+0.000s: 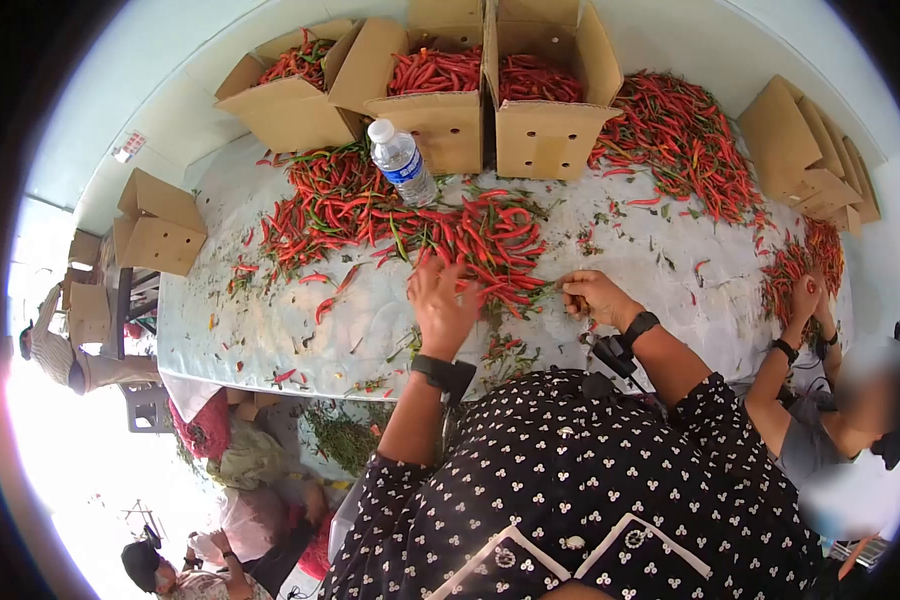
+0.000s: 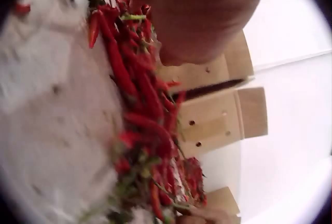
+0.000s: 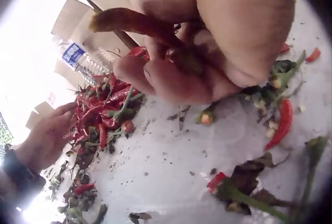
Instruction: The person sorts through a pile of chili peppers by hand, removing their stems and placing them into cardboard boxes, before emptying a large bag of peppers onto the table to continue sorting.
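Observation:
Red chili peppers (image 1: 485, 235) lie in a loose heap on the plastic-covered table (image 1: 610, 220). My left hand (image 1: 443, 308) is at the near edge of this heap, its fingers loosely spread over the peppers and blurred in the head view. The left wrist view has the hand (image 2: 202, 16) large at the top, with red peppers (image 2: 148, 94) beside it. Just right of the heap, my right hand (image 1: 602, 302) has its fingers curled. In the right wrist view they hold a dull brownish-red chili pepper (image 3: 132, 22), partly hidden inside the hand.
A water bottle (image 1: 404, 165) stands in the heap. Cardboard boxes (image 1: 545, 140) of chilies line the back, with another big chili pile (image 1: 680, 140) at right. Stem scraps (image 1: 510, 355) litter the near edge. Another person (image 1: 840, 400) works at the right end.

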